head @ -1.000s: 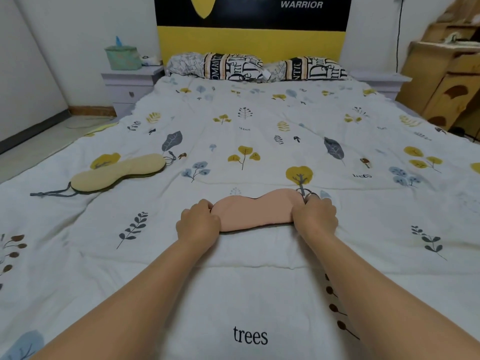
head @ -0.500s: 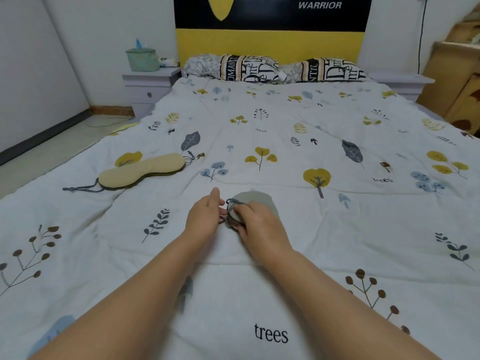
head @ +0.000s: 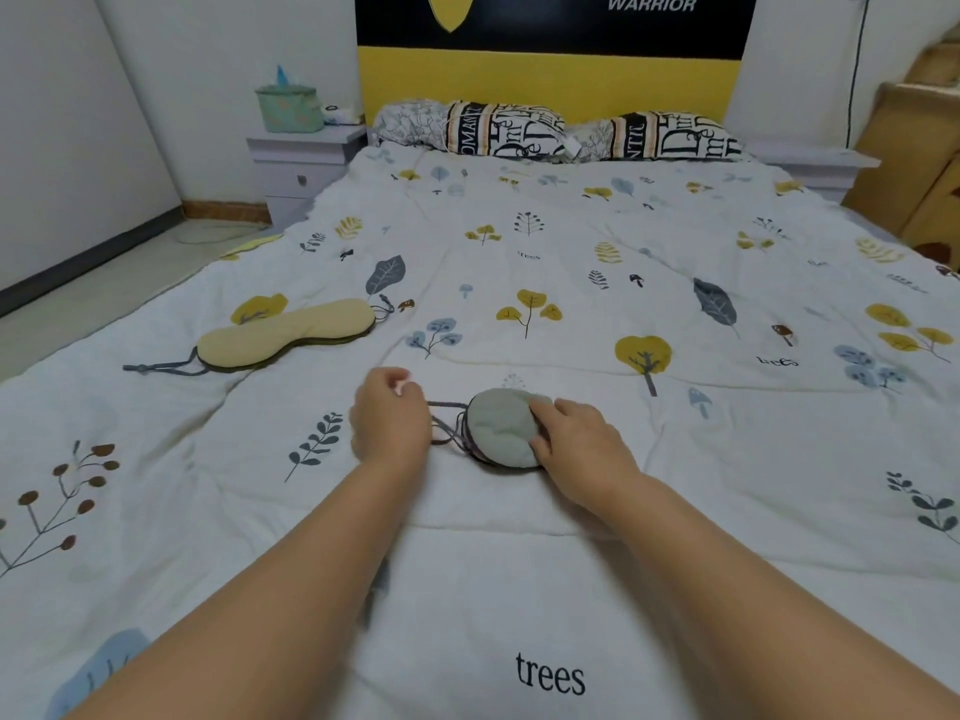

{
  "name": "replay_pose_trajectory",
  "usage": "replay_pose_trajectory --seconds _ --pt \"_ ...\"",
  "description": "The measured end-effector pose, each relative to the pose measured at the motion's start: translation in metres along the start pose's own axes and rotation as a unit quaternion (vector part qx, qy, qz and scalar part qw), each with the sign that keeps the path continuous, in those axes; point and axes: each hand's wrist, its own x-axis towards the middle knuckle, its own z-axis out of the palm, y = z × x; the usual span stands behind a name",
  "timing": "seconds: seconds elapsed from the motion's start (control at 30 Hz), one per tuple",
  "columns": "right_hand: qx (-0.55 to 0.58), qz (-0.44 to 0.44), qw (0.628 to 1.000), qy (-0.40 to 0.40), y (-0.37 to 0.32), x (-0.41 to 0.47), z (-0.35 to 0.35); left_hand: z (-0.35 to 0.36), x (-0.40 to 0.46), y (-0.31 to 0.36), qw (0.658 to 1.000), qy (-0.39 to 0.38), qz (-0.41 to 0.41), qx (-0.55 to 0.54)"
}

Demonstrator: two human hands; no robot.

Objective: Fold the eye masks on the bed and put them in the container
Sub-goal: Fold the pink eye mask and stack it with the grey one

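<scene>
A folded eye mask (head: 501, 426), grey-green side up, lies on the bed in front of me. My right hand (head: 576, 441) presses on its right edge. The mask's dark strap (head: 448, 419) trails out to the left, and my left hand (head: 389, 418) pinches its end with curled fingers. A second eye mask (head: 285, 335), beige with a dark strap, lies flat and unfolded further left on the quilt. No container for the masks shows in view.
The bed has a white quilt (head: 571, 262) printed with leaves and trees. Two lettered pillows (head: 504, 128) lie at the headboard. A nightstand (head: 301, 163) with a green tissue box (head: 285, 107) stands at the far left, wooden furniture (head: 930, 163) at the right.
The pink mask lay spread between both hands, then was folded in half with its grey side up. My left hand has since drawn the strap out to the left.
</scene>
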Motion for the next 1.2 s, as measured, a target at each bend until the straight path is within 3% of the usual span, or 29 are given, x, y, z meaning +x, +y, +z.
replay_pose_trajectory --seconds 0.07,0.1,0.13,0.2,0.27,0.3,0.37,0.5,1.03,1.13,1.2 --pt "0.028 0.009 1.000 0.004 0.002 0.001 0.002 -0.007 0.009 0.011 0.984 0.041 -0.083 -0.152" --pt "0.043 0.012 0.999 0.023 0.001 0.002 0.003 -0.010 0.009 0.017 0.977 0.055 -0.083 -0.190" --pt "0.057 0.014 0.998 0.038 -0.001 0.003 0.005 -0.011 0.005 0.022 0.982 0.070 -0.030 -0.174" --pt "0.056 0.000 0.998 0.042 -0.007 0.008 0.010 -0.005 -0.010 0.024 0.978 0.062 0.199 -0.032" --pt "0.034 -0.008 0.999 0.020 -0.012 0.013 0.018 0.010 -0.026 0.012 0.900 -0.028 0.396 0.179" --pt "0.023 -0.002 1.000 0.009 -0.012 0.016 0.021 0.018 -0.030 0.002 0.856 -0.084 0.432 0.272" --pt "0.002 0.021 1.000 -0.001 -0.009 0.022 0.028 0.031 -0.028 -0.020 0.812 -0.172 0.401 0.388" --pt "-0.020 0.040 0.999 -0.013 -0.001 0.029 0.040 0.040 -0.011 -0.038 0.821 -0.245 0.295 0.423" --pt "-0.017 0.055 0.998 -0.032 -0.003 0.028 0.040 0.040 -0.010 -0.039 0.826 -0.254 0.280 0.419" --pt "0.008 0.061 0.998 -0.028 -0.007 0.025 0.032 0.037 -0.011 -0.034 0.841 -0.259 0.271 0.389" --pt "0.053 0.083 0.995 0.021 -0.012 0.023 0.025 0.036 -0.011 -0.029 0.873 -0.231 0.264 0.340"
